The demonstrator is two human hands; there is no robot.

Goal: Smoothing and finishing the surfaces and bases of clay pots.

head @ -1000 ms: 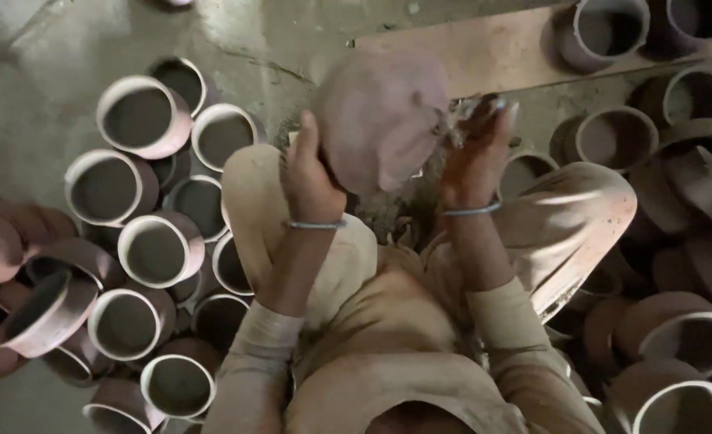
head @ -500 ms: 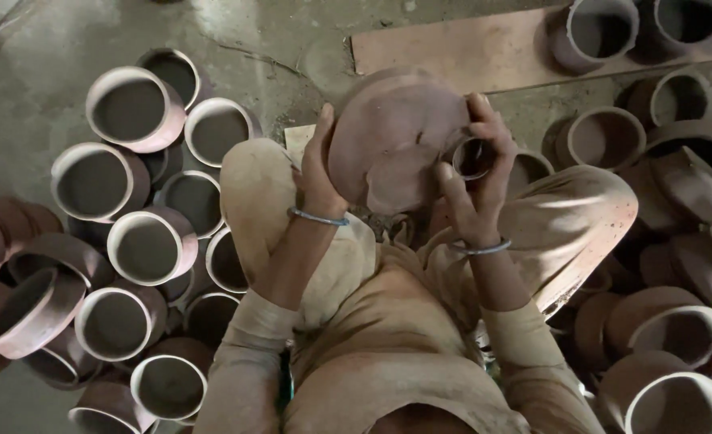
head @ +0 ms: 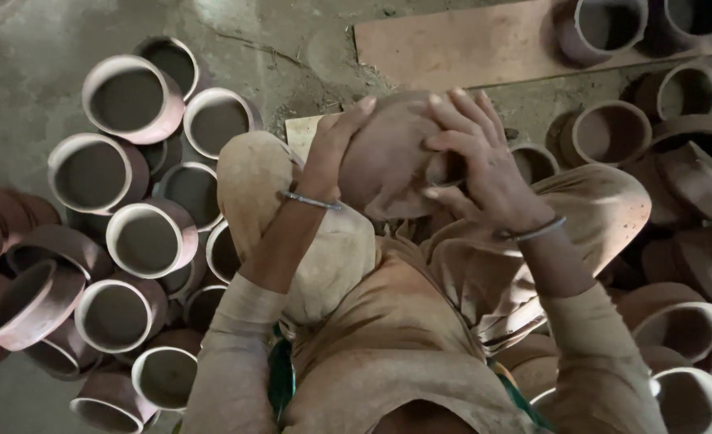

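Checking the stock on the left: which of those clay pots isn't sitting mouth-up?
The brown bowl-like pot at the far left edge: it leans on its side with its mouth tilted, while its neighbours, such as the pale-rimmed pot, open straight upward.

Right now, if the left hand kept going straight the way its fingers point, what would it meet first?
The left hand already grips the brown rounded clay pot, its fingers pointing up and away. Beyond their tips the nearest thing looks like the flat wooden board on the floor, though depth is unclear.
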